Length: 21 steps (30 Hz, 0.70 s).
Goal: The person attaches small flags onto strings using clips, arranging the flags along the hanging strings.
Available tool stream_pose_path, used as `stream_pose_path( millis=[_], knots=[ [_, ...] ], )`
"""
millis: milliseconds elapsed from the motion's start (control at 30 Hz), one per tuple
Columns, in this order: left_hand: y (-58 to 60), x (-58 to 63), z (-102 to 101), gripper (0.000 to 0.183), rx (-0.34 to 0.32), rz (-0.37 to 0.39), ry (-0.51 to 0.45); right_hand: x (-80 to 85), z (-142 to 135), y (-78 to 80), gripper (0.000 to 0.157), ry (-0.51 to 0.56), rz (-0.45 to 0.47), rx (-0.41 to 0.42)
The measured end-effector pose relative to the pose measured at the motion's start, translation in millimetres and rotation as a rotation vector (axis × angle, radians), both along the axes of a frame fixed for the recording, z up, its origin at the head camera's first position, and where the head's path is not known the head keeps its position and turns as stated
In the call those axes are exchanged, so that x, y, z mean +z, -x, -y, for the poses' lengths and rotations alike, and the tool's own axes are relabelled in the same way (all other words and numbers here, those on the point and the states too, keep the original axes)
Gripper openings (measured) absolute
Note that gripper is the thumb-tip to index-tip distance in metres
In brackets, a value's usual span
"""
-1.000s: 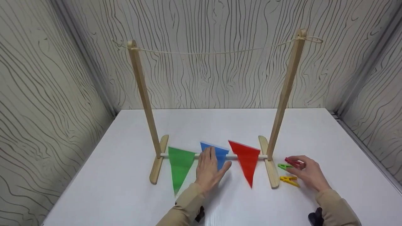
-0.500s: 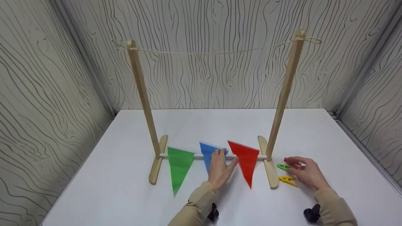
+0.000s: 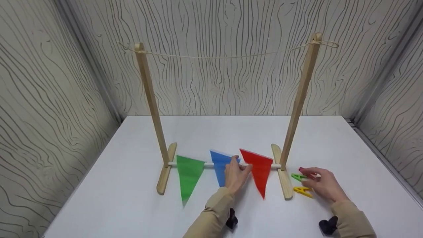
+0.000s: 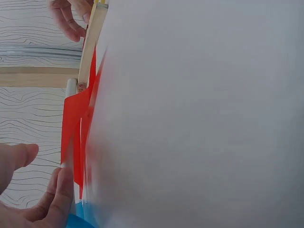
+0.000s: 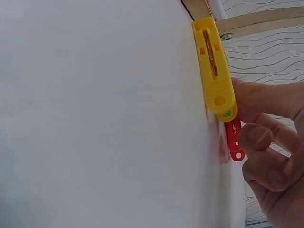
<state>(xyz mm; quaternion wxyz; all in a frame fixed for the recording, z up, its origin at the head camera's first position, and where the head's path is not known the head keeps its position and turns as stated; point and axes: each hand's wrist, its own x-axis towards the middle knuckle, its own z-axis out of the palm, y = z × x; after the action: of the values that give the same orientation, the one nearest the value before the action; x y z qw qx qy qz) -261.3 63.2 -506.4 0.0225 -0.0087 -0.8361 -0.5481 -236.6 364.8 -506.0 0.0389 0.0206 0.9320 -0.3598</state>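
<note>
Three cloth pennants lie in a row over the white bottom bar of a wooden stand: green, blue and red. My left hand reaches between the blue and red ones, its fingertips right at the red pennant's near edge; the left wrist view shows its thumb apart from the fingers. My right hand is loosely curved beside three plastic clothespins: red mostly covered by the fingers, green near the thumb, and yellow in front.
Two wooden posts rise from the stand's feet, left post and right post. A thin string sags between their tops. Everything stands on a white table, with patterned walls around it.
My left hand has slid right, from over the blue pennant to the red one's near edge, uncovering more of the blue. The right hand has stayed nearly still by the clothespins.
</note>
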Motion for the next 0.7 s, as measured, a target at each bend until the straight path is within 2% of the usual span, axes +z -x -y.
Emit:
stream_pose_path(
  millis=[300, 700],
  knots=[
    [6.3, 3.7, -11, 0.054, 0.013, 0.061, -0.028, 1.2, 0, 0.2, 0.043, -0.084, -0.02, 0.016],
    [9.4, -1.4, -16, 0.044, 0.039, 0.054, -0.033, 1.4, 5, 0.4, 0.046, -0.111, -0.002, 0.017]
  ],
)
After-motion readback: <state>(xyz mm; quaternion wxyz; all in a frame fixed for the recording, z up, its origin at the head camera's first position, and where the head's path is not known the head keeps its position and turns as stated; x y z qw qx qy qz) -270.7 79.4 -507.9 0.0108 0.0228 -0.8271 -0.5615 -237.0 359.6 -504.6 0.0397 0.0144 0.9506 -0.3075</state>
